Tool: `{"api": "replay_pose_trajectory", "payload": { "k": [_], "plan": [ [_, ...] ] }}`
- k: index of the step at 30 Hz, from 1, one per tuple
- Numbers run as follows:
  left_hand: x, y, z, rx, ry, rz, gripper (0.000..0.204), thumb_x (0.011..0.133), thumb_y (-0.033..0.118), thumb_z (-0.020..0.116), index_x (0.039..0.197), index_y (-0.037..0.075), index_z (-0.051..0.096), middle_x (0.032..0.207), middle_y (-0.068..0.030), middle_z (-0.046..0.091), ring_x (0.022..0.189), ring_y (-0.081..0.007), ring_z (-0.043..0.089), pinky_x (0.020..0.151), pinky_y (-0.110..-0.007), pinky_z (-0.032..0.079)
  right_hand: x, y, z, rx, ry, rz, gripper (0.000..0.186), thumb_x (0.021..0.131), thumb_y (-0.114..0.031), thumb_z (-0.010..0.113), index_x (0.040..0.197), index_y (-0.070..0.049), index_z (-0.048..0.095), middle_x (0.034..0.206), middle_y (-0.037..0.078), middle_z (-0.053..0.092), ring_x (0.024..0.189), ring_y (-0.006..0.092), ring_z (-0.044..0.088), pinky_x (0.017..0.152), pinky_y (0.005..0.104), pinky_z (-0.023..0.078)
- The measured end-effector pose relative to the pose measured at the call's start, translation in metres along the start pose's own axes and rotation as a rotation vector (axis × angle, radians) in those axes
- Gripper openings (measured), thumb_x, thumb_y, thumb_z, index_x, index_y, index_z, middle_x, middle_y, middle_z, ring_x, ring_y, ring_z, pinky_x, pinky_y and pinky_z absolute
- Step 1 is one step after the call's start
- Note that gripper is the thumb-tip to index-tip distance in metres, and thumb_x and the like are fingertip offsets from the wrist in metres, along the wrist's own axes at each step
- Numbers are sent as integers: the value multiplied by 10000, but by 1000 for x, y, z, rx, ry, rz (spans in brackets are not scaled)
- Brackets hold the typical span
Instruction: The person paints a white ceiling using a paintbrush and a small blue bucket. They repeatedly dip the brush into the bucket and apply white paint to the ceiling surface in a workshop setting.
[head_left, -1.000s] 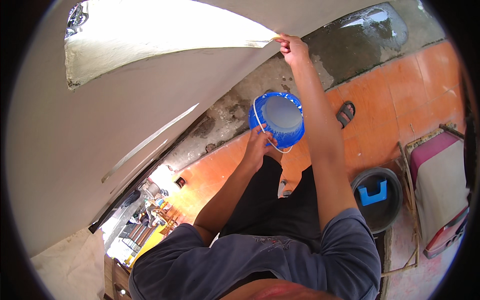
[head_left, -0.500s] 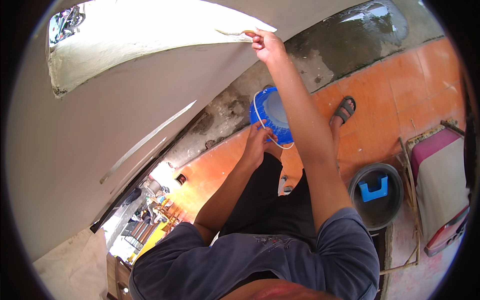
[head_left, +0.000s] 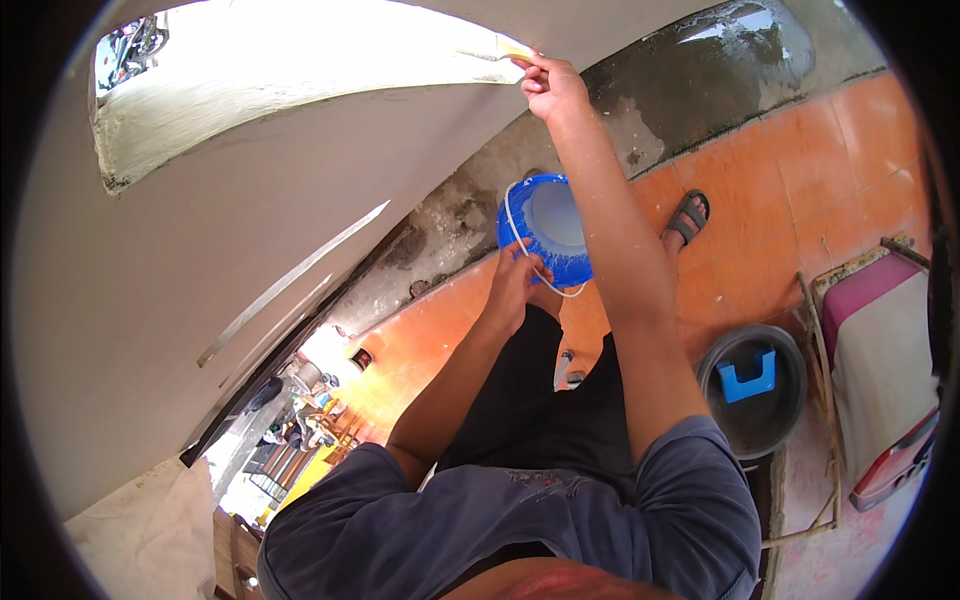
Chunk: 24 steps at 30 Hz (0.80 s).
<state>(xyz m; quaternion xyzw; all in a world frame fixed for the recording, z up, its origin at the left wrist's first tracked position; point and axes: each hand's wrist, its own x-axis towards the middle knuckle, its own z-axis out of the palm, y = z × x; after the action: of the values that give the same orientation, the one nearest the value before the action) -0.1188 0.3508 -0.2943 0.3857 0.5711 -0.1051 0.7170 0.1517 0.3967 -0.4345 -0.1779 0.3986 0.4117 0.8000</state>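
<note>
Raised at the top, my right hand [head_left: 550, 90] pinches a small pale yellow brush [head_left: 514, 52] against the bright white inner face of the wall opening [head_left: 300, 55]. Lower, my left hand [head_left: 515, 280] grips a blue bucket [head_left: 540, 265] at the rim, beside its white wire handle [head_left: 515, 225]. The bucket holds pale, milky grey liquid [head_left: 555, 215] and its rim is splattered with white. My right forearm crosses over the bucket's right edge.
Orange tiles [head_left: 770, 200] border a wet concrete strip [head_left: 710, 70]. At the right are a dark basin [head_left: 750, 420] with a light blue plastic piece [head_left: 748, 380] inside and a pink-and-white padded object [head_left: 870, 360] with sticks beside it. My sandaled foot [head_left: 688, 218] rests on the tiles.
My right hand with the brush has moved left along the opening, then slightly back right. The bucket in my left hand has risen slightly in view. More of my right foot shows.
</note>
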Motion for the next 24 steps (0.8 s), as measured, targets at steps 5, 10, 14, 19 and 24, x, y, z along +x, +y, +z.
{"api": "replay_pose_trajectory", "payload": {
  "k": [5, 10, 14, 19, 24],
  "plan": [
    [-2, 0, 2, -2, 8, 8, 467, 938, 159, 497, 1349, 15, 329, 934, -71, 561, 883, -210, 613, 803, -365, 513, -16, 12, 0, 44, -19, 92, 173, 952, -24, 550, 1114, -1, 494, 1100, 268, 625, 605, 38, 473, 466, 182, 310],
    [-2, -1, 0, -4, 0, 13, 460, 940, 158, 499, 1343, 14, 330, 933, -73, 559, 883, -212, 615, 811, -381, 514, -9, 28, 18, -60, -165, 74, 210, 935, -33, 556, 1127, 48, 527, 1048, 231, 655, 585, 40, 460, 458, 186, 308],
    [-3, 2, -2, -11, -3, 1, 478, 938, 148, 500, 1359, 12, 319, 942, -76, 560, 882, -205, 608, 823, -378, 509, 17, 24, 7, -135, -23, 20, 167, 917, -23, 577, 1064, 49, 542, 971, 219, 669, 563, 53, 447, 444, 188, 299],
    [-6, 6, -2, -12, -8, -10, 494, 930, 141, 517, 1368, 23, 319, 959, -72, 549, 898, -196, 589, 848, -366, 499, 29, -17, -36, -437, 439, -319, 102, 876, -13, 673, 934, 57, 626, 796, 149, 668, 542, 80, 485, 424, 209, 292],
    [-4, 5, 0, 6, -7, 2, 495, 943, 151, 499, 1377, 9, 308, 951, -76, 560, 892, -204, 604, 829, -376, 502, 9, -9, -20, -226, 69, -140, 122, 922, -64, 633, 987, 38, 613, 902, 172, 678, 594, 72, 454, 460, 206, 304]
  ]
}}
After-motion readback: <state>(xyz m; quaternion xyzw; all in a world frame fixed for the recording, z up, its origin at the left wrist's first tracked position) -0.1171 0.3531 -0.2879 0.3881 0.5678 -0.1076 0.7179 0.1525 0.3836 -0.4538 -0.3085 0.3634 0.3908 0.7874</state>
